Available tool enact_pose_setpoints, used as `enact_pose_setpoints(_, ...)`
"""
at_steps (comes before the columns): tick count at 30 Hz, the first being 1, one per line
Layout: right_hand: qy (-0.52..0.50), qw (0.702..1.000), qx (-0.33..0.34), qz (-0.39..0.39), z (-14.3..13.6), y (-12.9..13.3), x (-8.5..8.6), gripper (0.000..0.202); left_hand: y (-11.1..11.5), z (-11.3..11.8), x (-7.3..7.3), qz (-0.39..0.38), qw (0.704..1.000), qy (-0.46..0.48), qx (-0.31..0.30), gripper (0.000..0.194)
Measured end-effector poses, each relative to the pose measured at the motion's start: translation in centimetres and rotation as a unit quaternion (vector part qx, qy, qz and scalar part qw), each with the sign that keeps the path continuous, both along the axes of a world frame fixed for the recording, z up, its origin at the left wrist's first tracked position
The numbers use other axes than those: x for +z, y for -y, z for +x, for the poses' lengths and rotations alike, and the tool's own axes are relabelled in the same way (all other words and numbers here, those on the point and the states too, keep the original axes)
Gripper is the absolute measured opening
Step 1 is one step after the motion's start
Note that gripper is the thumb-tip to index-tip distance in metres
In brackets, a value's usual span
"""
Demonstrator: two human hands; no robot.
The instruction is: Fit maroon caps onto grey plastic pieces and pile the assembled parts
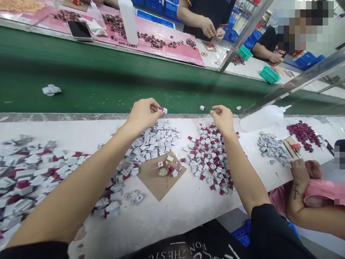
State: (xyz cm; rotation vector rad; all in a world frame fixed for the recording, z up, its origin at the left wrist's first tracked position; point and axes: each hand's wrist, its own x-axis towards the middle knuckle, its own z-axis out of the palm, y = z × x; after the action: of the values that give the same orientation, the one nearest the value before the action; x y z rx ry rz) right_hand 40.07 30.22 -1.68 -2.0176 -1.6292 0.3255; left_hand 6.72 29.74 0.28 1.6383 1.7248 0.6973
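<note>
My left hand (pixel 144 114) is closed on a small white and dark red piece (pixel 162 110), over the table's back edge by the green belt. My right hand (pixel 223 117) is raised at the same edge, thumb and fingertips apart, with nothing visible between them. A little left of it, another white and red piece (pixel 202 107) lies on the belt. Between my forearms are a heap of white blocks (pixel 152 142) and a heap of white and red pieces (pixel 208 154). Nearer to me, a brown board (pixel 159 189) carries a small round metal-rimmed item (pixel 163 171) and a few pieces.
Larger white and red parts (pixel 35 172) cover the table's left. A white bottle (pixel 261 118) lies right of my right hand. Beyond the green belt (pixel 107 79) people work at a pink mat (pixel 161 46). Another person's hands (pixel 302 171) rest at the right.
</note>
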Motion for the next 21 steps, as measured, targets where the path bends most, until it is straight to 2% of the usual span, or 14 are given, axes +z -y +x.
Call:
enact_pose_setpoints(2, 0.010, 1.000, 0.007, -0.015, -1.0, -2.3, -0.5, 0.033, -1.8, 0.5, -0.6, -0.021, 0.999, -0.023, 0.032, 0.017)
enact_pose_setpoints(5, 0.024, 0.999, 0.020, -0.042, -3.2, -4.4, -1.5, 0.032, -3.6, 1.1, -1.4, -0.053, 0.996, -0.027, 0.063, 0.023)
enact_pose_setpoints(8, 0.035, 0.997, 0.023, -0.066, -4.9, -5.2, -2.1, 0.021, -4.4, 1.2, -1.8, -0.057, 0.996, -0.019, 0.068, 0.024)
enact_pose_setpoints(11, 0.037, 0.996, 0.024, -0.076, -5.4, -5.1, -1.8, 0.014, -4.8, 1.4, -2.0, -0.061, 0.996, -0.012, 0.064, 0.021)
enact_pose_setpoints(16, -0.008, 0.996, 0.068, -0.060, -5.7, -2.7, -0.6, 0.015, -5.1, 1.5, -2.4, -0.066, 0.996, -0.008, 0.058, 0.018)
enact_pose_setpoints(18, -0.108, 0.987, 0.109, -0.040, -6.1, -0.8, -0.3, 0.018, -4.7, 1.2, -2.4, -0.065, 0.996, -0.011, 0.057, 0.016)
enact_pose_setpoints(21, -0.309, 0.938, 0.158, 0.002, -7.0, 3.0, -0.1, 0.026, -3.1, 0.6, -2.0, -0.035, 0.997, -0.035, 0.051, 0.035)
